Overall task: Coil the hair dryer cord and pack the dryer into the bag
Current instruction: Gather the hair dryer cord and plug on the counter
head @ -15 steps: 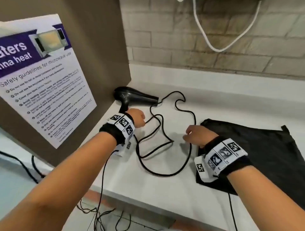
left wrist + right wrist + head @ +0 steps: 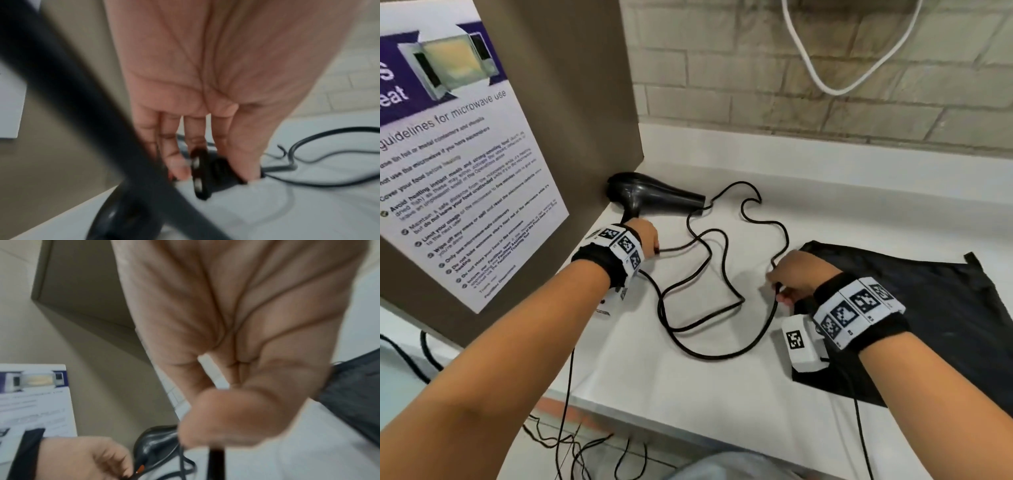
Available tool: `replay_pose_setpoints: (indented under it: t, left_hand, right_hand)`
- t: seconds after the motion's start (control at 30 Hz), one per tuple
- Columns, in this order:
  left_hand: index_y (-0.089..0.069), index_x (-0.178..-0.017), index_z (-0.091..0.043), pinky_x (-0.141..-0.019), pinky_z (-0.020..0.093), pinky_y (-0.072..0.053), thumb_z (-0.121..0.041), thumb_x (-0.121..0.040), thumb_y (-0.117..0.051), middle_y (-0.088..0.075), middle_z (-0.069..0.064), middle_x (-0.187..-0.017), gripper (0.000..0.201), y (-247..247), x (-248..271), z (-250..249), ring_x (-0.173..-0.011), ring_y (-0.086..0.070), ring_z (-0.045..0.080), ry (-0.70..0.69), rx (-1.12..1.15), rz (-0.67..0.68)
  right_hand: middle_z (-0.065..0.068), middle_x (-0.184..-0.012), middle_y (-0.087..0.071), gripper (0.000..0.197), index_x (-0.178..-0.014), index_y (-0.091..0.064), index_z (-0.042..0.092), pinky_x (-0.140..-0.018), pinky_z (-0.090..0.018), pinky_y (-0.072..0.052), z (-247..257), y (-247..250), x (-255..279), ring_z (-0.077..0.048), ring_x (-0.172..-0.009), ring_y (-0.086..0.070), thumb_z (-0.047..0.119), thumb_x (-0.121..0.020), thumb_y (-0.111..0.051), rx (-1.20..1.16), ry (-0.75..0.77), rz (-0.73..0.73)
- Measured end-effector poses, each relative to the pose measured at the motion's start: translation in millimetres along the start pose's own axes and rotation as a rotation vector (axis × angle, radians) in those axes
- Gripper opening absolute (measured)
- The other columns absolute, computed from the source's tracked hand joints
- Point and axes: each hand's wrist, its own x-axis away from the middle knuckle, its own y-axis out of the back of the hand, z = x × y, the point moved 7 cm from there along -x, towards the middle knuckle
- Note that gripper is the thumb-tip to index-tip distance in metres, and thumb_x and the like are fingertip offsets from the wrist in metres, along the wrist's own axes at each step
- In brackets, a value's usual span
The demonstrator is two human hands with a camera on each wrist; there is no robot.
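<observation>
A: What are the hands on?

B: The right hand [image 2: 796,275] pinches the cord [image 2: 717,270] beside the bag [image 2: 935,301]. The left hand [image 2: 645,236] curls its fingers round the dryer's handle end, where the cord leaves it.

A: Any coiling done?

B: None, I'd say. The cord sprawls in loose loops on the counter [image 2: 688,387]; the hair dryer [image 2: 654,195] lies by the panel [image 2: 558,113], the bag flat, nothing packed.

A: Pose?

B: Both forearms reach forward, wrists low.
</observation>
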Motion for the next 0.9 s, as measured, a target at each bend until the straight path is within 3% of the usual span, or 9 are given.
replay_pose_setpoints:
  t: [0.13,0.23,0.33,0.4,0.47,0.6,0.67,0.8,0.9]
  left_hand:
    - [-0.064,-0.106,-0.009,-0.080,0.019,-0.038,-0.010,-0.090,-0.054,-0.065,0.008,-0.111,0.019,46.5,31.7,-24.7,-0.103,-0.058,0.022,-0.170,0.386,-0.286]
    - [-0.066,-0.106,-0.009,-0.082,0.019,-0.040,-0.013,-0.088,-0.059,-0.066,0.008,-0.107,0.019,48.4,35.1,-49.9,-0.099,-0.059,0.019,-0.297,0.482,-0.268]
    - [-0.064,-0.107,-0.008,-0.084,0.023,-0.042,-0.014,-0.090,-0.055,-0.065,0.009,-0.104,0.020,51.9,39.1,-78.4,-0.095,-0.058,0.018,-0.403,0.544,-0.272]
    - [-0.062,-0.106,-0.006,-0.080,0.025,-0.044,-0.012,-0.092,-0.052,-0.063,0.009,-0.098,0.019,47.8,39.1,-90.3,-0.090,-0.058,0.018,-0.425,0.622,-0.249]
    - [-0.063,-0.098,-0.006,-0.064,0.017,-0.043,-0.007,-0.090,-0.051,-0.060,0.003,-0.083,0.014,42.9,41.4,-98.3,-0.071,-0.056,0.002,-0.425,0.782,-0.195]
    - [-0.061,-0.068,-0.015,-0.049,0.023,-0.031,-0.019,-0.088,-0.049,-0.054,0.000,-0.068,0.024,36.7,46.1,-105.2,-0.055,-0.042,0.009,-0.377,1.115,-0.114]
    - [-0.060,-0.072,-0.016,-0.049,0.024,-0.030,-0.030,-0.095,-0.046,-0.053,0.006,-0.074,0.031,33.8,45.6,-105.7,-0.059,-0.041,0.011,-0.348,1.157,-0.103]
    - [-0.068,-0.097,-0.012,-0.048,0.017,-0.037,-0.023,-0.092,-0.051,-0.060,0.003,-0.091,0.021,45.2,35.3,-86.4,-0.070,-0.049,0.009,-0.214,1.255,-0.231]
    - [-0.067,-0.086,-0.012,-0.039,0.015,-0.031,-0.020,-0.089,-0.055,-0.060,-0.001,-0.075,0.015,52.2,22.7,-56.4,-0.062,-0.053,0.009,-0.052,1.390,-0.290]
  right_hand:
    - [-0.009,-0.070,-0.053,0.014,-0.082,-0.053,0.004,-0.039,-0.018,-0.044,33.2,30.9,10.0,-0.009,-0.038,-0.055,0.012,-0.093,-0.049,-0.145,0.307,-0.186]
    - [-0.006,-0.094,-0.054,0.013,-0.093,-0.065,0.011,-0.068,-0.021,-0.043,64.9,40.8,22.6,-0.015,-0.077,-0.056,0.021,-0.088,-0.059,0.100,0.600,-0.341]
    - [-0.001,-0.121,-0.037,0.022,-0.102,-0.068,0.024,-0.100,-0.029,-0.028,77.5,28.3,25.1,-0.017,-0.115,-0.033,0.034,-0.084,-0.063,0.344,0.671,-0.310]
    - [0.001,-0.140,-0.028,0.025,-0.107,-0.065,0.036,-0.112,-0.043,-0.015,78.2,20.9,24.1,-0.022,-0.132,-0.015,0.043,-0.083,-0.061,0.517,0.655,-0.292]
    - [0.002,-0.147,-0.025,0.029,-0.112,-0.060,0.041,-0.113,-0.053,-0.005,76.0,19.1,21.3,-0.023,-0.139,-0.011,0.047,-0.084,-0.057,0.544,0.639,-0.239]
    - [0.004,-0.132,-0.046,0.031,-0.118,-0.052,0.038,-0.109,-0.056,-0.013,71.9,19.7,14.2,-0.024,-0.126,-0.038,0.050,-0.089,-0.046,0.579,0.624,-0.203]
    - [0.003,-0.118,-0.053,0.031,-0.116,-0.050,0.033,-0.106,-0.054,-0.020,73.3,17.9,15.1,-0.023,-0.117,-0.043,0.049,-0.091,-0.041,0.645,0.632,-0.219]
    - [0.008,-0.095,-0.051,0.024,-0.120,-0.043,0.026,-0.086,-0.036,-0.035,77.2,26.0,21.7,-0.022,-0.089,-0.050,0.031,-0.098,-0.036,0.628,0.726,-0.312]
    - [0.004,-0.075,-0.047,0.030,-0.125,-0.039,0.016,-0.067,-0.029,-0.032,71.6,57.2,23.1,-0.016,-0.060,-0.042,0.009,-0.096,-0.037,0.339,0.731,-0.411]
